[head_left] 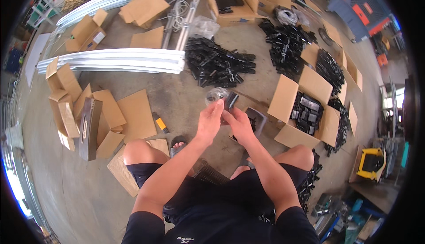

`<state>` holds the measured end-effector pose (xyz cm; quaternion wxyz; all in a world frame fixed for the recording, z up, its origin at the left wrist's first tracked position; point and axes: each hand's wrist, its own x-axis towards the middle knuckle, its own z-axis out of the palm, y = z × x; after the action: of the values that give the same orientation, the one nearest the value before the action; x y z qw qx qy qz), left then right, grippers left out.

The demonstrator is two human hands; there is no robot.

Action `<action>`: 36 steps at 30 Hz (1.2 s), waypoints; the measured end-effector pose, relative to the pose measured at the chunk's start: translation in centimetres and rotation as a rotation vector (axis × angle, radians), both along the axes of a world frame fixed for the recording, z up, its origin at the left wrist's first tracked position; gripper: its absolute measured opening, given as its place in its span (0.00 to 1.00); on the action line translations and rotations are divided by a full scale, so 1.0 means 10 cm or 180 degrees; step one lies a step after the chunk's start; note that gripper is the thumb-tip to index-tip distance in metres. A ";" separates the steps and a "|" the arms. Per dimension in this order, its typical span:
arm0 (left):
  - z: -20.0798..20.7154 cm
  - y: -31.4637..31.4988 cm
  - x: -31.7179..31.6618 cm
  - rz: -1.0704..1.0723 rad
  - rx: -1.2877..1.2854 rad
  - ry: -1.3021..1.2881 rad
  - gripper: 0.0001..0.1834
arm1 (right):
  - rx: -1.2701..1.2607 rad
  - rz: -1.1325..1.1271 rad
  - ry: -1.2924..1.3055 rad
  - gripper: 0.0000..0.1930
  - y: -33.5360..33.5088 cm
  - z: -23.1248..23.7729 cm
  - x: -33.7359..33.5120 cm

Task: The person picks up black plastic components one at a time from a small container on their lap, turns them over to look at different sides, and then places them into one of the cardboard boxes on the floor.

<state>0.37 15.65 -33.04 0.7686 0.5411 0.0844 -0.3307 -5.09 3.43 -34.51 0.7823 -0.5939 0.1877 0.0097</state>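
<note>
Both my hands meet in front of me above the concrete floor. A short black plastic piece (231, 100) sticks up from my right hand (239, 123), whose fingers are closed around its lower end. My left hand (210, 121) is closed too, with thumb and fingertips against the left side of the piece; whether a small part is pinched there is hidden. Just beyond the hands lies a clear plastic bag (216, 94). Beside my right hand stands a grey bin (262, 126) with dark parts in it, partly covered by the hand.
Heaps of black pieces (217, 62) lie ahead and to the right. An open carton (283, 98) at right holds more. A yellow-and-black tool (160, 123), a long dark box (90, 129) and cardboard (135, 113) are at left. White metal rails (115, 60) lie farther off.
</note>
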 end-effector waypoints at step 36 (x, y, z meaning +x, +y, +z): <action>0.37 0.15 0.20 -0.0016 0.0006 -0.1237 0.18 | -0.3419 -0.0311 0.1256 0.23 -2.95 0.30 -0.42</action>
<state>2.34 17.11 -29.32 0.7691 0.5957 -0.0667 -0.2219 -9.31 -26.03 -31.51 0.3204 -0.8856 0.3359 -0.0125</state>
